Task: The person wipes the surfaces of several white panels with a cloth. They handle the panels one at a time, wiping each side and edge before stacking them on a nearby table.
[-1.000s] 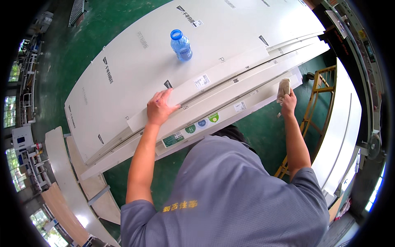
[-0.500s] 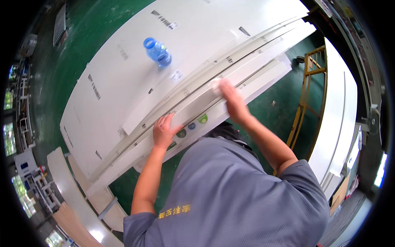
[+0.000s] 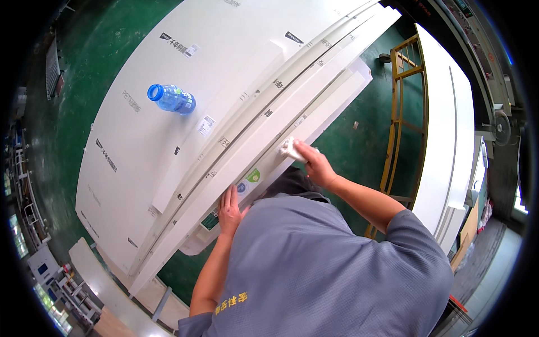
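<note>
R hand [image 3: 318, 165] is closed on a crumpled white cloth [image 3: 291, 150], at/just over the long white board w/ round green & blue stickers [image 3: 268, 163]; contact's unclear. L hand [image 3: 229, 212] is spread, fingers out on the stacked boards, holding nothing visible. If wiping, prob. best: cloth flat, even pressure, lengthwise strokes, go easy nr stickers, L fingers clear.
</note>
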